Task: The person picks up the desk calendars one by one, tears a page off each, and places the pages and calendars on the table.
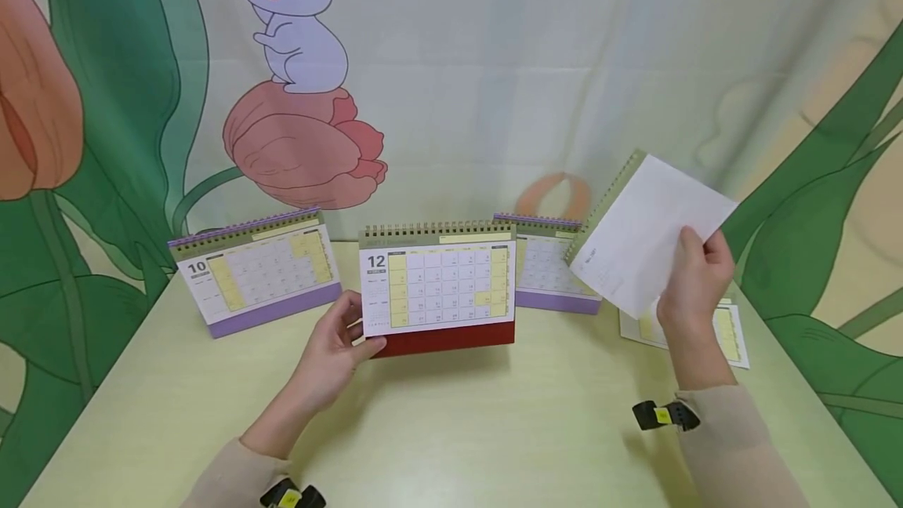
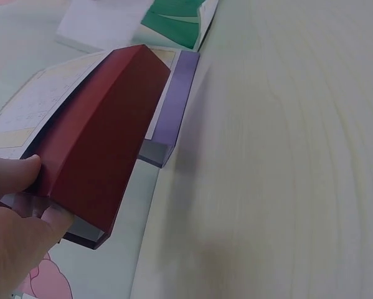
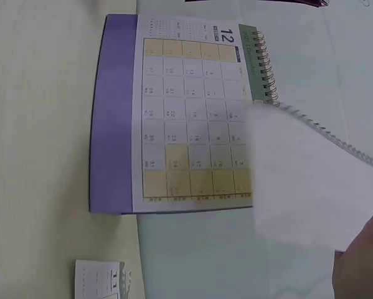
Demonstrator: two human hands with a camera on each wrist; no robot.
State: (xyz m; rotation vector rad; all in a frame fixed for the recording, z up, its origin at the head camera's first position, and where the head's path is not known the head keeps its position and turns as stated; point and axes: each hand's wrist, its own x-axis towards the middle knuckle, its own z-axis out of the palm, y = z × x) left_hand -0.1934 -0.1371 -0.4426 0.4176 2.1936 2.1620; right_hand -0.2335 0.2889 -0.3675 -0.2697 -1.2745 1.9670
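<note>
My left hand (image 1: 335, 351) grips a red-based desk calendar (image 1: 440, 281) by its lower left corner, thumb on the front. That calendar shows page 12, and the left wrist view shows its red base (image 2: 105, 137) tilted above the tabletop. Between thumb and fingers my right hand (image 1: 694, 281) pinches a loose white calendar page (image 1: 645, 234), raised, with a green punched edge along its upper left side. A purple-based calendar (image 1: 557, 265) stands behind that page, partly hidden by it; in the right wrist view this calendar (image 3: 192, 112) also shows 12.
Another purple-based calendar (image 1: 271, 265), on page 10, stands at the left. Beneath my right hand a further loose page (image 1: 727, 335) lies on the pale table (image 1: 480, 429). A printed curtain (image 1: 451, 100) hangs along the back.
</note>
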